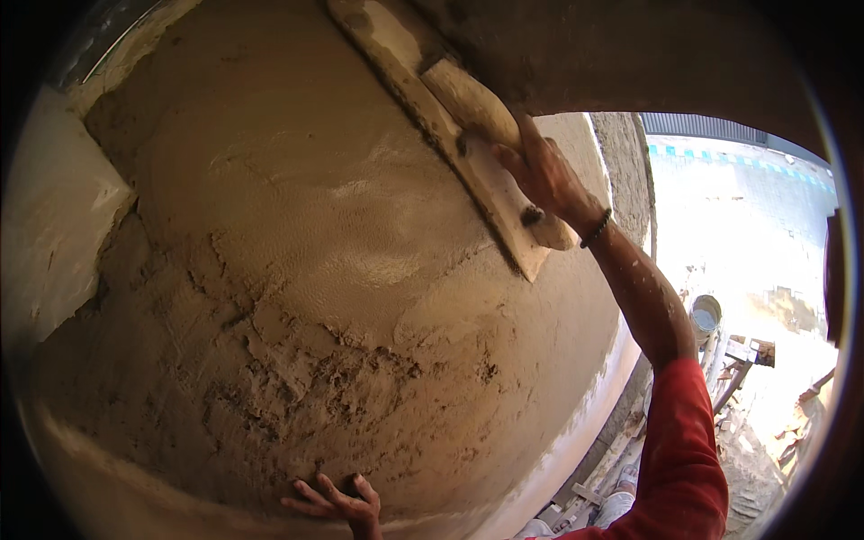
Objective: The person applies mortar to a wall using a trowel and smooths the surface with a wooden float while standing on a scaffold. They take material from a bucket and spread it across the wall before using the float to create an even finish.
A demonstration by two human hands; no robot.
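A wall of wet brown plaster fills most of the view. It is smooth and shiny higher up and rough and crumbly in a patch lower down. Against the upper right part lies a long wooden plastering float, slanting from the upper middle down to the right. My right hand is closed round the float's handle, with a dark bead bracelet at the wrist. At the bottom, my left hand rests on the plaster below the rough patch, fingers spread and holding nothing.
A pale smooth block or sheet borders the plaster at left. A dark surface overhangs at upper right. Beyond the wall's right edge, far below, are a bucket, wooden pieces and bright ground.
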